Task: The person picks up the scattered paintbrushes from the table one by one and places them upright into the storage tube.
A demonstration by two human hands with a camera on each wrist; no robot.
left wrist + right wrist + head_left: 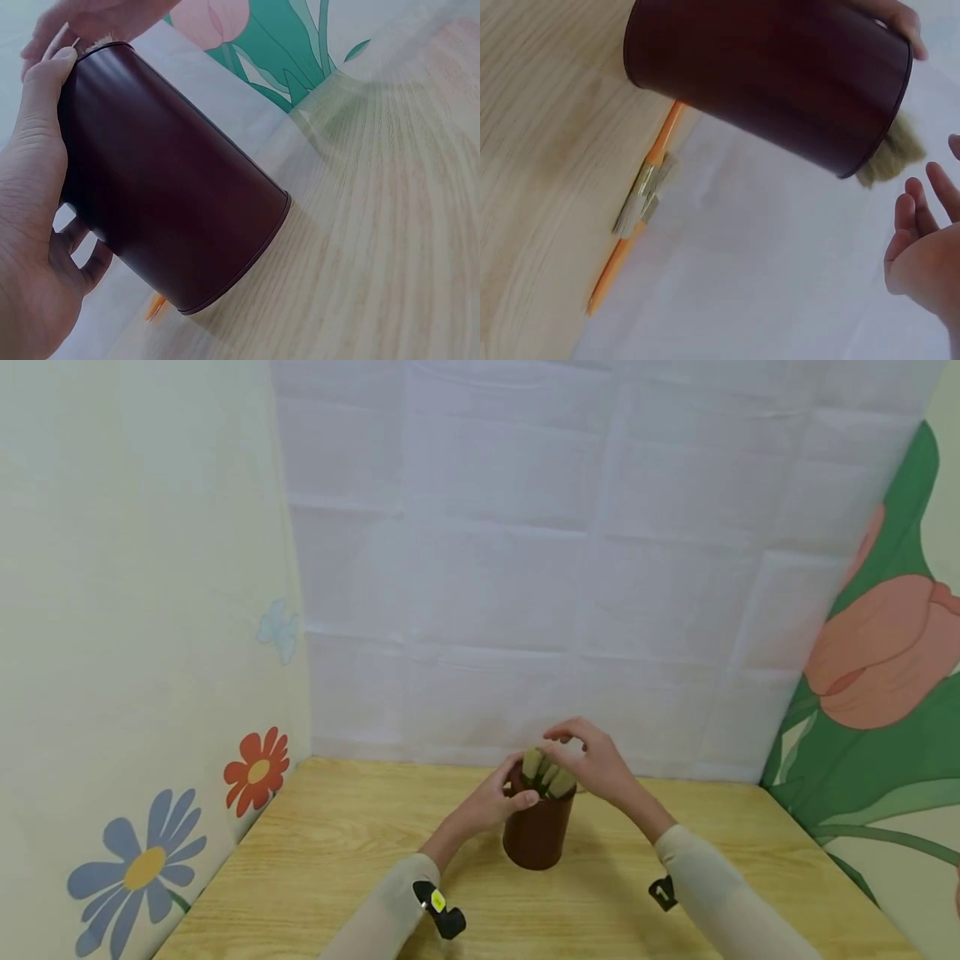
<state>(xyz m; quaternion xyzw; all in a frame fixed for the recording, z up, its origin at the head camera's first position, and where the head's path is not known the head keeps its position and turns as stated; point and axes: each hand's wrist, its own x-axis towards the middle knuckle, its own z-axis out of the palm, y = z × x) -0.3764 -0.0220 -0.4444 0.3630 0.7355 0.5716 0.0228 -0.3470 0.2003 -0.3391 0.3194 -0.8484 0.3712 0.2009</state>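
A dark red-brown cylindrical brush holder (537,837) stands on the table. My left hand (487,802) grips it near the rim, thumb on the near side and fingers round the far side. Several brushes (559,782) stand in the holder with their pale bristles up; the holder hides their handles. My right hand (600,766) is over the rim at the right, its fingers loosely bent around the bristle tops. In the right wrist view those fingers (922,206) are apart from the bristles (894,156) and hold nothing.
Behind the holder, two flat paintbrushes with orange handles, one upper (664,139) and one lower (612,271), lie on the wooden table (360,852) by the white backdrop (480,593). Flower-printed cloths flank the table left (150,677) and right (862,693).
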